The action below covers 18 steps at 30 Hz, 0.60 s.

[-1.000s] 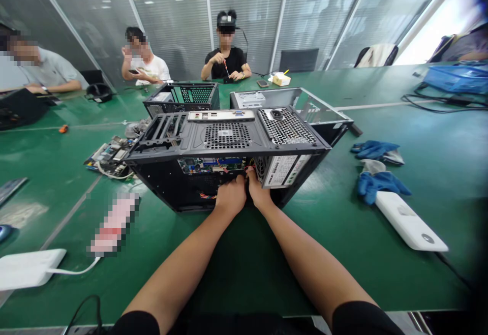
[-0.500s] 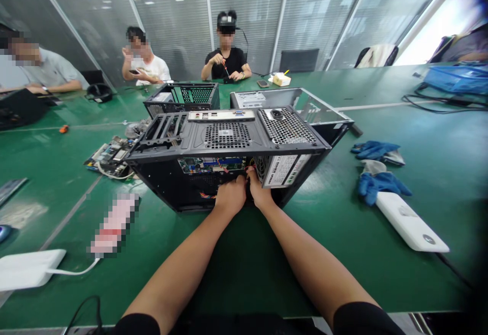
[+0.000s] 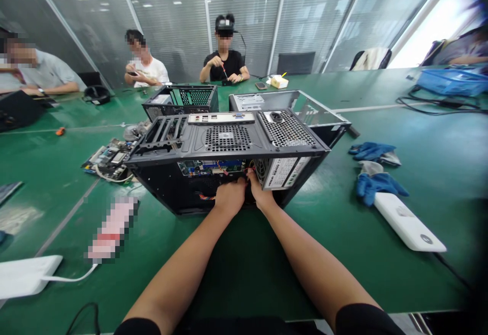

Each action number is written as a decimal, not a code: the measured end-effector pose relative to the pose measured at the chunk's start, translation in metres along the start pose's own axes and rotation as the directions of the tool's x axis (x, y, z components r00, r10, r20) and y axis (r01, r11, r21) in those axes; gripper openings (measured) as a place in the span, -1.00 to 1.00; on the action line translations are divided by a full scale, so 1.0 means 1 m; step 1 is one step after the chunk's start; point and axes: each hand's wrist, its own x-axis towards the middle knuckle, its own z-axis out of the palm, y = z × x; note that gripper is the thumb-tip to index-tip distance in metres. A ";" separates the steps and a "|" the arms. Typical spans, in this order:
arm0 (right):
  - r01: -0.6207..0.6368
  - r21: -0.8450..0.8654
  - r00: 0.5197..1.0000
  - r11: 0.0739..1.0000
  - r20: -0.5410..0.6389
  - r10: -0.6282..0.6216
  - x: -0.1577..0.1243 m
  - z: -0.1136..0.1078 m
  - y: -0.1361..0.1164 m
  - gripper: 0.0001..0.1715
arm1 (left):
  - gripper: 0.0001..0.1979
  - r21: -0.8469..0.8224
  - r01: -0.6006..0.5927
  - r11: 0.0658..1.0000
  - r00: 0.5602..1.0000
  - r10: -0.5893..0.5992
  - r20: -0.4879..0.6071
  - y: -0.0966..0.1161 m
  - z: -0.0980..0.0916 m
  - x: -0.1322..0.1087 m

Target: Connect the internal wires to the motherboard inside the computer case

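Left hand [image 3: 230,196] and right hand [image 3: 261,192] inside the case [image 3: 190,144]

From my remote seat I look down through the head view at the case, which stands on the green bench [image 3: 236,279] straight ahead. Its port panel faces up and its open side faces me. Both my hands reach in at that side, close together, beside the power supply [image 3: 287,173], a boxy unit with a white label at the right end of the case.

My left hand is bent, knuckles up, its fingers [image 3: 240,182] curled inward. My right hand is just beside it, fingers pointing up near the power supply's fan. The tips are too hidden for me to read, so I cannot tell whether either hand grasps anything or is loose.

Farther in, above my left hand, I see a board [image 3: 202,167] with blue slots. Orange wires [image 3: 206,196] lie just left of that hand.

Behind the case I have a black chassis [image 3: 196,92] on the left and a silver chassis [image 3: 249,102] on the right. A loose circuit [image 3: 109,159] lies to the left. To the right, blue gloves [image 3: 381,185] lie against a white power bank [image 3: 412,223]. Across the bench, a person in a black top [image 3: 229,65] holds a screwdriver [image 3: 223,68].
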 end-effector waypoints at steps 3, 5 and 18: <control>-0.043 0.006 0.999 0.999 -0.019 0.043 0.000 -0.002 -0.006 -0.50 | -0.67 0.027 -0.025 0.999 1.000 0.025 -0.011 -0.003 -0.003 0.000; -0.064 0.032 0.998 0.997 0.006 0.064 0.000 -0.003 -0.011 -0.51 | -0.68 0.048 -0.039 0.998 0.999 0.040 -0.014 -0.005 -0.006 0.001; -0.182 0.129 0.979 0.975 0.120 0.167 -0.003 -0.006 -0.027 -0.46 | -0.70 0.133 -0.077 0.988 0.989 0.093 -0.118 -0.007 -0.016 0.000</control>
